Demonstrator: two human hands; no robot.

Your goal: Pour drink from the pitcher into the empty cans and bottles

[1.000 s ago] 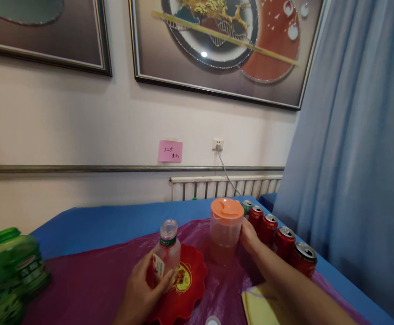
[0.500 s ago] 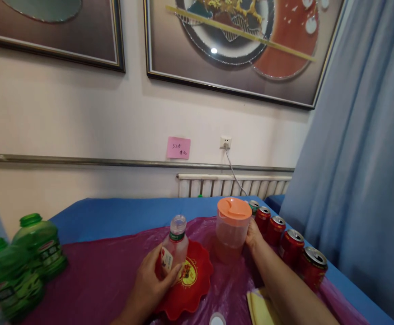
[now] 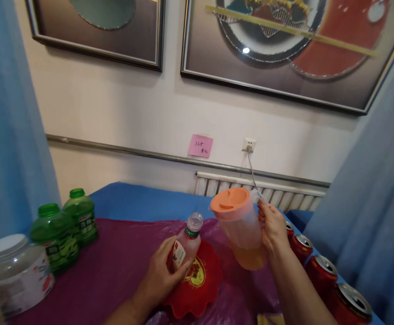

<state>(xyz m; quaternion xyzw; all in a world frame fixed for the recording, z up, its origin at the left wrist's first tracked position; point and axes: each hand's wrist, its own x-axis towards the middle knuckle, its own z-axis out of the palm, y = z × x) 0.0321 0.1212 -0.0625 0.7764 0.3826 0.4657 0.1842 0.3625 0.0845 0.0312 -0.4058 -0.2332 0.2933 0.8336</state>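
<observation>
My left hand (image 3: 161,271) is wrapped round a clear plastic bottle (image 3: 187,243) with a green and red neck band and no cap on its mouth. The bottle stands nearly upright over a red scalloped plate (image 3: 205,295) with a yellow print in its middle. With its fingers closed on the handle, my right hand (image 3: 272,225) holds a translucent pitcher (image 3: 239,232) with an orange lid. Amber liquid lies low in the pitcher, which tilts left with its spout side close to the bottle's mouth.
Several opened red cans (image 3: 322,273) line the right edge. Two green bottles (image 3: 56,243) and a white-lidded jar (image 3: 17,275) stand at left. A yellow cloth (image 3: 270,319) lies at the bottom. Purple plastic sheeting (image 3: 122,262) covers the blue table. Curtains hang at both sides.
The pitcher has been raised, tipped left and brought nearer the bottle by my right hand. My left hand still grips the bottle. The camera view has turned left.
</observation>
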